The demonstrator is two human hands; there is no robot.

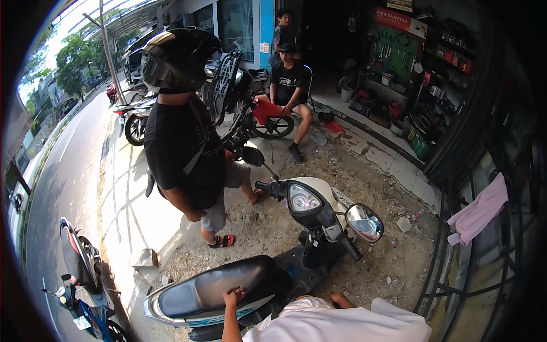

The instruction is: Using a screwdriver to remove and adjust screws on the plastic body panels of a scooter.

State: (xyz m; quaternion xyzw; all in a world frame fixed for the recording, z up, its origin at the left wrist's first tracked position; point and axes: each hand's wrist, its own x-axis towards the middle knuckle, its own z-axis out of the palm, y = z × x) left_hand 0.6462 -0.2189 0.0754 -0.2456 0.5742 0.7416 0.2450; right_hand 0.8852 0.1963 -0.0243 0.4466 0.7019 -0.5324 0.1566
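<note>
A white and black scooter (319, 199) stands in front of me, its handlebar and round mirrors to the right and its long black seat (211, 290) reaching left. My left hand (233, 295) rests at the near edge of the seat with its fingers curled in; what they hold, if anything, is hidden. Close beside my white shirt, near the scooter's footboard, is my right hand (340, 300). Only a small part of it shows, and its fingers cannot be made out.
Across the scooter stands a person in a dark helmet (179, 60). Another person (288, 80) sits by a partly stripped motorcycle (270, 117); someone stands behind. A parked motorbike (82, 279) is at lower left, a pink cloth (481, 211) hangs at right. Workshop shelves (456, 51) line the back.
</note>
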